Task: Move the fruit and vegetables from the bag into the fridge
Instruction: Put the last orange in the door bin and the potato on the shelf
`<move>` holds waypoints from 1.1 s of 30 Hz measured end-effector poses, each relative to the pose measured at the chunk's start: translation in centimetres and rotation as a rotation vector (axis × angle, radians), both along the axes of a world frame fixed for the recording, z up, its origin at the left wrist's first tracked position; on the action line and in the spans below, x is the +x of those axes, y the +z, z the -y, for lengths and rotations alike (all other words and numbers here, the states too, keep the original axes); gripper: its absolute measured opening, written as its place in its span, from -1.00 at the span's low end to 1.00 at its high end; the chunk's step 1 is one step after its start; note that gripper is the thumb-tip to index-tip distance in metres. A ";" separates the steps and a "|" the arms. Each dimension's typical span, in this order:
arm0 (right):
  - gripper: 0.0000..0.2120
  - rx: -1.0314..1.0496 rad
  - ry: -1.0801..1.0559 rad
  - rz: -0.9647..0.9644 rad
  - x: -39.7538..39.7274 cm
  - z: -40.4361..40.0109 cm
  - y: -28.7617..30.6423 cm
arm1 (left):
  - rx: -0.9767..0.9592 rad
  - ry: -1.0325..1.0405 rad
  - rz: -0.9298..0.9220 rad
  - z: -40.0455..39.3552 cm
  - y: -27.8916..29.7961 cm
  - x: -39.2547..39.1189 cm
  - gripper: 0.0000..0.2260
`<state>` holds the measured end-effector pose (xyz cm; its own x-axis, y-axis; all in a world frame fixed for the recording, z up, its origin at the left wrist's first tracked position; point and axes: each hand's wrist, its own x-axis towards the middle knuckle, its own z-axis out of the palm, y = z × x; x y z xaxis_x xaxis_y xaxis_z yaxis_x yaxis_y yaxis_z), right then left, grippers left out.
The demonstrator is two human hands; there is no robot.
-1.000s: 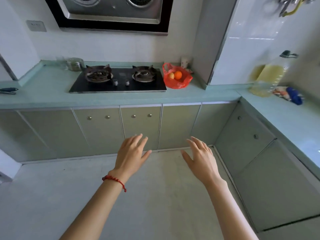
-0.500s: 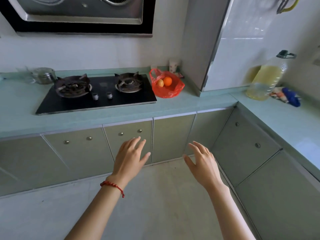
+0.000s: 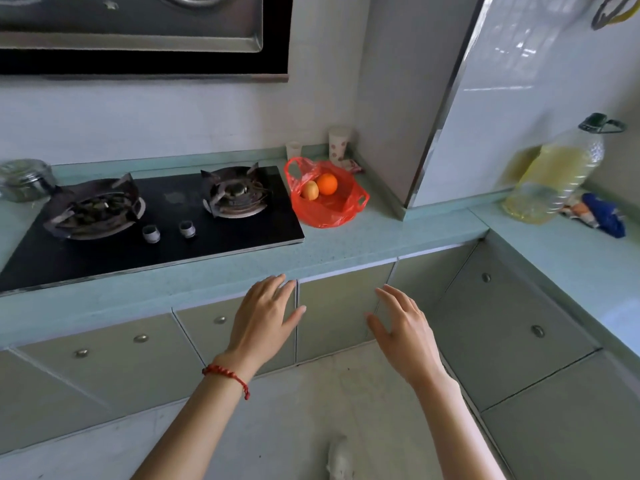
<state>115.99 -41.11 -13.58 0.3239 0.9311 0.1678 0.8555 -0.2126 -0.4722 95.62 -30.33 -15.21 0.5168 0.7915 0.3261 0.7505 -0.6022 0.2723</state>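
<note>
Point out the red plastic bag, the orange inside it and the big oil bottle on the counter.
red plastic bag (image 3: pixel 323 213): head view, on its front wall.
orange (image 3: pixel 327 183): head view, on the middle of its skin.
oil bottle (image 3: pixel 550 181): head view, on its clear body.

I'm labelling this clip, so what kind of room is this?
A home kitchen, most likely: a two-burner gas hob set in a pale green counter, a range hood above, and a big bottle of cooking oil.
</note>
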 end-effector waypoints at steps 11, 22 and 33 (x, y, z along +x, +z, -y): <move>-0.53 -0.041 0.095 -0.007 11.1 -17.2 -0.9 | -0.024 0.081 -0.008 -14.6 -1.6 10.2 -0.61; -0.54 -0.061 0.198 -0.012 16.9 -30.3 -2.1 | -0.023 0.094 -0.044 -26.3 -2.5 16.7 -0.59; -0.50 -0.146 0.186 -0.061 19.0 -41.9 -4.2 | -0.281 0.070 0.129 -38.2 -5.3 20.7 -0.54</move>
<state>134.96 0.75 -17.79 0.1504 0.9886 0.0122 0.8570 -0.1242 -0.5000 116.28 7.88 -20.51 0.4265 0.8921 0.1491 0.7358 -0.4380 0.5164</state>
